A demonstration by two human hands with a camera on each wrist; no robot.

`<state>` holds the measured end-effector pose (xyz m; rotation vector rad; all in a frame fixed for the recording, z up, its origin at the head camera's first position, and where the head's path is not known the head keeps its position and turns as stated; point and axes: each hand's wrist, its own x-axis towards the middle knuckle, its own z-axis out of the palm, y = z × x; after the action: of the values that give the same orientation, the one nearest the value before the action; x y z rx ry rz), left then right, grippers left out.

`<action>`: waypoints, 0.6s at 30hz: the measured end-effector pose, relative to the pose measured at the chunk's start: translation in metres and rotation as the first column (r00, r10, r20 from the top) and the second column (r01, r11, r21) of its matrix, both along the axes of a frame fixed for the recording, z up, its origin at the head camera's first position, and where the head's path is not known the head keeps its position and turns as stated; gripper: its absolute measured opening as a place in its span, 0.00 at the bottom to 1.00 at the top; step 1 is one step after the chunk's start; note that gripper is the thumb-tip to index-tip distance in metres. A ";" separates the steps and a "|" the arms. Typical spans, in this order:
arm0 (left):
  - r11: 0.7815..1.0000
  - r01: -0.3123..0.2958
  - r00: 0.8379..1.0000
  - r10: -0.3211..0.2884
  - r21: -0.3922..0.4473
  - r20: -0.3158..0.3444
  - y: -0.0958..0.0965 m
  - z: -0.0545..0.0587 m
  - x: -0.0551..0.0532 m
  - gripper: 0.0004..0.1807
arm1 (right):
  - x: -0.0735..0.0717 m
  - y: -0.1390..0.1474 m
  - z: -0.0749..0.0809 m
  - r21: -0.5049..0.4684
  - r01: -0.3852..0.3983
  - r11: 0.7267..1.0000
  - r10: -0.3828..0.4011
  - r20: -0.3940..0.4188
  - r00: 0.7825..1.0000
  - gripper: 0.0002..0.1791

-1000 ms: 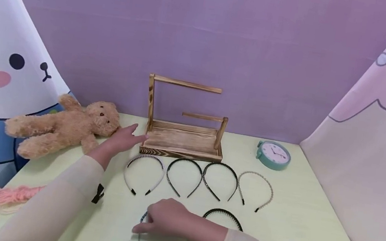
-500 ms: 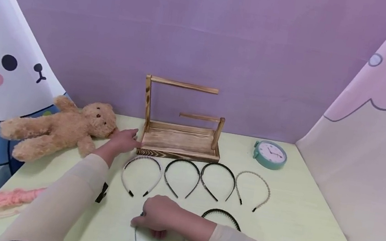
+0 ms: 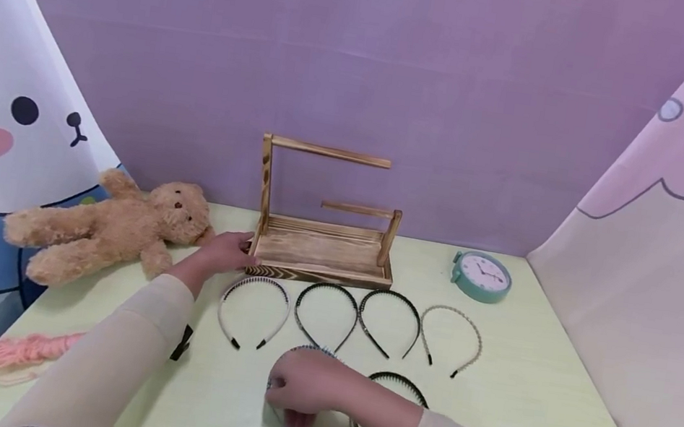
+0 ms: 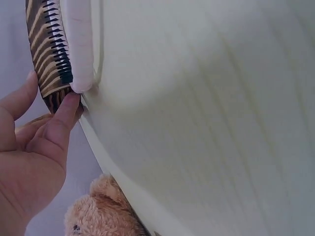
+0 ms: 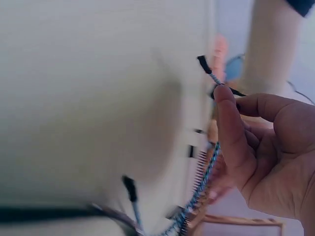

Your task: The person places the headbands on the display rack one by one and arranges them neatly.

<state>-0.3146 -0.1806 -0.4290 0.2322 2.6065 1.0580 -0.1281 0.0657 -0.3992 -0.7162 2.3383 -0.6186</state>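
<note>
My left hand (image 3: 220, 252) grips the left end of a wooden stand (image 3: 318, 278) that has a tray base and two bars. In the left wrist view, the thumb and fingers sit on either side of its striped corner (image 4: 42, 54). Between finger and thumb, my right hand (image 3: 311, 383) pinches a thin blue headband (image 5: 203, 182) near one black-tipped end. Partly under my right forearm lies a black toothed headband (image 3: 400, 378). Before the stand lie a white headband (image 3: 222, 302), two black headbands (image 3: 332, 286) and a beige one (image 3: 480, 339).
A teddy bear (image 3: 126, 227) lies left of the stand. Pink yarn (image 3: 24, 350) is at the table's left edge, beside my left sleeve. A green clock (image 3: 482, 277) lies at the back right. Printed curtains flank the table (image 3: 524, 414), with a purple cloth behind.
My right hand has lifted the blue headband and moved slightly right, turning it. My left hand has gone from pointing beside the stand to gripping its left end.
</note>
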 end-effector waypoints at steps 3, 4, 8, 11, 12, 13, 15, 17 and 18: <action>1.000 -0.004 1.000 0.004 0.002 0.002 0.001 0.001 0.000 0.42 | -0.002 0.012 0.019 -0.091 0.027 0.996 -0.020 0.071 0.997 0.16; 1.000 -0.004 1.000 0.004 0.000 0.005 0.002 0.002 0.000 0.41 | -0.003 0.016 0.025 -0.118 0.032 0.993 -0.022 0.087 0.996 0.15; 1.000 -0.003 1.000 0.003 -0.010 0.013 0.003 0.002 0.000 0.40 | -0.014 0.033 0.048 -0.216 0.041 0.976 -0.021 0.092 0.996 0.12; 0.999 0.007 1.000 -0.007 -0.034 0.003 0.004 0.002 0.000 0.40 | -0.024 0.044 0.064 -0.300 0.083 0.950 -0.058 0.092 0.994 0.09; 0.999 0.007 1.000 -0.007 -0.039 0.003 0.004 0.002 0.000 0.40 | -0.027 0.047 0.068 -0.337 0.103 0.936 -0.074 0.097 0.993 0.08; 0.999 0.008 1.000 -0.008 -0.046 0.003 0.004 0.002 -0.001 0.40 | -0.030 0.049 0.072 -0.370 0.118 0.921 -0.090 0.092 0.992 0.07; 0.998 0.012 1.000 -0.012 -0.055 0.002 0.004 0.002 -0.002 0.40 | -0.036 0.054 0.078 -0.436 0.147 0.888 -0.125 0.080 0.989 0.07; 0.998 0.016 1.000 -0.016 -0.063 0.004 0.004 0.001 -0.003 0.40 | -0.043 0.057 0.081 -0.500 0.162 0.851 -0.160 0.047 0.986 0.08; 0.998 0.019 1.000 -0.019 -0.066 0.006 0.004 0.001 -0.004 0.41 | -0.046 0.059 0.082 -0.523 0.164 0.836 -0.184 0.014 0.983 0.09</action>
<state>-0.3183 -0.1763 -0.4284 0.2382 2.6244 0.9628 -0.1742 0.1244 -0.3176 -0.7504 2.2954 -1.3724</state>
